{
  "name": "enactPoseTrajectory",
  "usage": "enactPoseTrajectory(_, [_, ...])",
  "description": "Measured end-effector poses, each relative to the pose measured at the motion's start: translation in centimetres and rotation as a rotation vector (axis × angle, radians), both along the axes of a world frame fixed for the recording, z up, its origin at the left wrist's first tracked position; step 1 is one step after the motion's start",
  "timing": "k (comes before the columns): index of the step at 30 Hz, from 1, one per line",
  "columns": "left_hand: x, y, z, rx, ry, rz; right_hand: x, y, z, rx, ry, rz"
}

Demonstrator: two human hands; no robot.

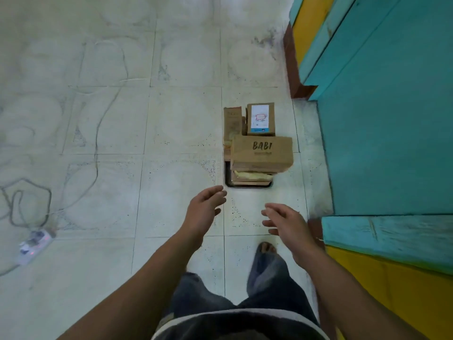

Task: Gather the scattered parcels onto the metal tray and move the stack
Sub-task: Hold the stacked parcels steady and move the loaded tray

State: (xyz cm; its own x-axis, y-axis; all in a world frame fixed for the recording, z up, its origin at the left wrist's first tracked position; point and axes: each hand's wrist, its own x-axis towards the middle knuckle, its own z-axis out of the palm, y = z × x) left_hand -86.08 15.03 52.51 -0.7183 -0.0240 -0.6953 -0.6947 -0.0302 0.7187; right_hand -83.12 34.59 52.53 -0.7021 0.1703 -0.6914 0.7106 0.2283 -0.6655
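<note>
Cardboard parcels sit stacked on the metal tray (228, 179), which lies flat on the tiled floor (147, 119) just beside the teal furniture (382, 143). We see only the tray's dark near rim and left edge; the rest is covered by boxes. On top at the near side is the box printed BABI (262, 150), overhanging the tray a little to the right. Behind it stands a box with a white and blue label (260, 119), and left of that a plain narrow box (232, 123). Under the BABI box there are thinner parcels, one with a yellowish padded edge (252, 174); we cannot count them.

Our left hand (203, 212) is open, fingers spread, holding nothing, hovering near the tray's near-left corner but not touching it. Our right hand (284, 224) is also open and empty, a bit nearer to us, apart from the tray. One foot (267, 249) shows below the right hand.

We see no loose parcels elsewhere on the floor, only a power strip (34, 244) with cables far left. So we judge gathering is done and the step in hand is the reach to lift the stack.

Next move, as we judge it: both hands down to opposite tray edges, grip under the rim, lift level. Risk: the overhanging BABI box and the upright rear boxes could slide if the tray tilts.
</note>
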Motion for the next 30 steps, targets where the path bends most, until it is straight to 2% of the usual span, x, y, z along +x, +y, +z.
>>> enactPoseTrajectory(4, [-0.1,4.6,-4.3,-0.008,-0.061,0.104,-1.3,5.1,-4.7,0.028,-0.089,0.078])
enactPoseTrajectory(10, [0.5,8.0,-11.3,0.031,-0.129,0.193,-2.8,8.0,-11.5,0.038,-0.159,0.121])
enactPoseTrajectory(21, [-1.0,9.4,-28.2,0.028,-0.14,0.145,-2.9,9.2,-28.1,0.046,-0.184,0.123])
enactPoseTrajectory(30, [-2.0,12.0,-44.5,-0.053,-0.12,0.024,-6.8,11.9,-44.5,0.035,-0.112,0.316])
